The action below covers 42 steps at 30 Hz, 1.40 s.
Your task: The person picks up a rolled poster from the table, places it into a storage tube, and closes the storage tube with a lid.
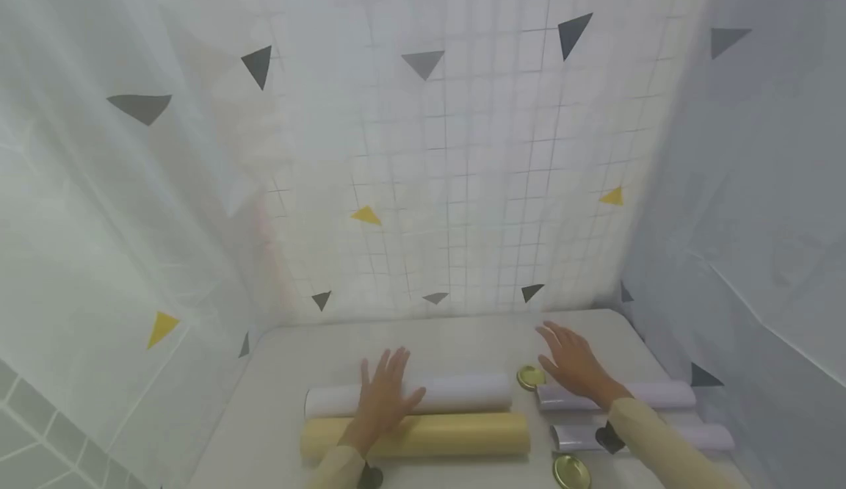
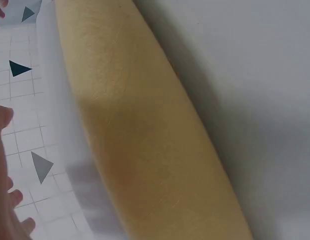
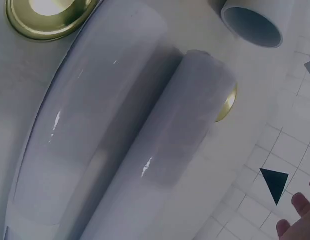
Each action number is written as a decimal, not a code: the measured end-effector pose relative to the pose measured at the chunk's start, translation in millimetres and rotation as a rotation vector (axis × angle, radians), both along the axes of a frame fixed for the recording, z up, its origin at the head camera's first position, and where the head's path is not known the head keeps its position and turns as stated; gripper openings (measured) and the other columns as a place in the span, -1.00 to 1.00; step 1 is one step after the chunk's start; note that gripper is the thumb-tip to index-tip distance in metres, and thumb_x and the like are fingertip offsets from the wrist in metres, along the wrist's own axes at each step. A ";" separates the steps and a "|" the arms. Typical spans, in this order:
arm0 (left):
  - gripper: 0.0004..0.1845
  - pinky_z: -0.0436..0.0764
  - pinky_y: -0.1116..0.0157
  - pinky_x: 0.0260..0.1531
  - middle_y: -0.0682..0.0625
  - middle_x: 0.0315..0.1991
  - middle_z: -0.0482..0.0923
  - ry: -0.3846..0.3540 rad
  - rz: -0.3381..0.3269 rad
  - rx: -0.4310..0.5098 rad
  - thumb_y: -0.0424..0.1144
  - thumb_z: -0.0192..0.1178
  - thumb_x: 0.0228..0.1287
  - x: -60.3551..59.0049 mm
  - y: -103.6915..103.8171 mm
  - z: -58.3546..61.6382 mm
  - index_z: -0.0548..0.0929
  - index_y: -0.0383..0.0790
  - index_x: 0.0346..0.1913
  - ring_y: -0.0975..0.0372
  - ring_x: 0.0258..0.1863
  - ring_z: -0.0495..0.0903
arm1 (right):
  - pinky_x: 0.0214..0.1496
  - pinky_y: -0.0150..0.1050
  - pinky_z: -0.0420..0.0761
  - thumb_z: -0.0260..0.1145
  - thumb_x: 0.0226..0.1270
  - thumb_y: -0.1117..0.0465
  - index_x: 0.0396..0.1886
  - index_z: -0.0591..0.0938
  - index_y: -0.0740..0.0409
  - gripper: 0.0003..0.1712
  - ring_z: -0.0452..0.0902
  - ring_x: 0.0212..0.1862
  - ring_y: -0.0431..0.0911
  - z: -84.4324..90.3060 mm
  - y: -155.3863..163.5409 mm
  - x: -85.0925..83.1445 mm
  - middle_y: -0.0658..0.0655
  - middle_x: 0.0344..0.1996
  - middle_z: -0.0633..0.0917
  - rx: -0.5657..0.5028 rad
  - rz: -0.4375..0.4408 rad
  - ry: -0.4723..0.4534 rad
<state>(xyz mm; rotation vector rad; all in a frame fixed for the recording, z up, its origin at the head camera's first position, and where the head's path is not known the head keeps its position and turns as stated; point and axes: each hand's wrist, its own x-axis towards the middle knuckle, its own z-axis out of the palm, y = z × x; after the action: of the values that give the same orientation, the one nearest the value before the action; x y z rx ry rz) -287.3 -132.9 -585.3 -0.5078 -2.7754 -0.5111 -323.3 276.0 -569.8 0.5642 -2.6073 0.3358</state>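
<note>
My left hand [image 1: 383,401], fingers spread, is over a white tube [image 1: 463,393] and a yellow-tan tube [image 1: 469,436] that lie side by side. Whether it touches them I cannot tell. In the left wrist view the yellow-tan tube [image 2: 145,135] fills the middle, with part of the hand [image 2: 2,165] at the left edge. My right hand [image 1: 573,360] reaches over the farther of two glossy pale rolls [image 1: 654,395], holding nothing. The nearer glossy roll [image 1: 700,437] lies under my right forearm. Fingers [image 3: 300,205] show at the right wrist view's lower right corner.
One gold lid [image 1: 531,377] lies between the white tube and the farther roll; another gold lid [image 1: 571,471] is at the front. The white table [image 1: 277,349] meets translucent sheeting [image 1: 489,151] patterned with triangles at the back, and sheeting hangs at both sides.
</note>
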 end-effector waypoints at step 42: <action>-0.63 0.56 0.25 -0.05 0.09 -0.12 0.59 -0.031 -0.225 -0.152 0.09 0.19 0.42 17.8 13.9 -12.1 0.61 -0.13 0.03 0.25 -0.14 0.53 | -0.29 -0.34 0.55 0.53 0.18 -0.11 -0.14 0.64 0.02 -0.59 0.56 -0.28 -0.24 -0.8 48.2 37.2 -0.05 -0.31 0.69 -0.008 0.391 -0.379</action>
<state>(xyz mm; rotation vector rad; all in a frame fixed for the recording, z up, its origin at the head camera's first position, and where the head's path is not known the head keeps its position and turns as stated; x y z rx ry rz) -269.5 -119.0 -597.3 -0.8603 -2.8157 -0.3589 -286.1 324.2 -570.6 1.1065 -2.8359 0.6296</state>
